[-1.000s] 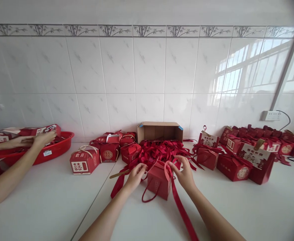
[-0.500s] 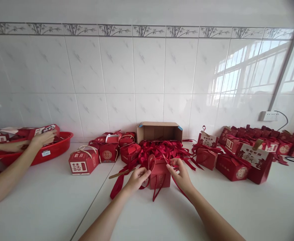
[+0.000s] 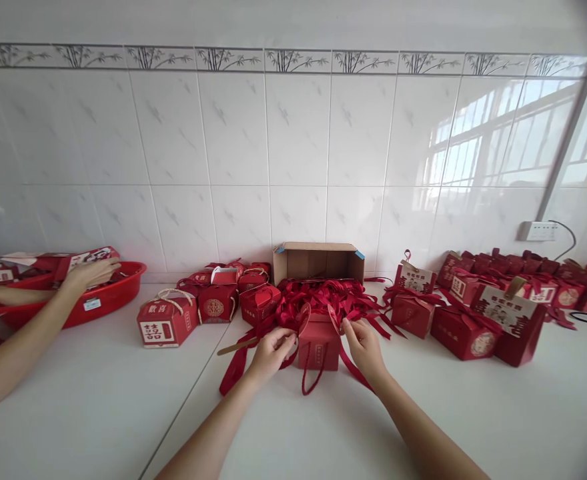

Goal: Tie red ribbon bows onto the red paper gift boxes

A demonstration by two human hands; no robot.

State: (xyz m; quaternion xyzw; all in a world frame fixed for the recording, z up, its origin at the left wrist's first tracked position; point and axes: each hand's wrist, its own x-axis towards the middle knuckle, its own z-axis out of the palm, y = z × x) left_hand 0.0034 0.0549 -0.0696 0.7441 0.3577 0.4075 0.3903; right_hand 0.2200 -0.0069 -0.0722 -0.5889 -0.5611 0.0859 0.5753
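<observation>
Red gift box (image 3: 318, 353) upright at its middle, the white table (image 3: 73, 413) spreads across the lower part of the view. Both of the person's forearms reach over it from the near edge, slanting inward so that the hands flank the box. Far left, a co-worker's hand (image 3: 93, 273) is over a red basin (image 3: 111, 303) of printed packaging. Beyond the box, an open cardboard carton (image 3: 318, 263) sits near the tiled wall, a heap of red ribbons (image 3: 298, 297) in front of it. The left hand (image 3: 272, 353) is curled, thumb and fingers nearly together beside the box's upper left edge; the right hand (image 3: 362, 343) has thumb and forefinger almost meeting near its right flap. Whether either grips anything, I cannot tell. A ribbon strip (image 3: 354, 371) slopes down beneath the right hand. Down the box's front droops a twisted rope handle (image 3: 312, 390).
</observation>
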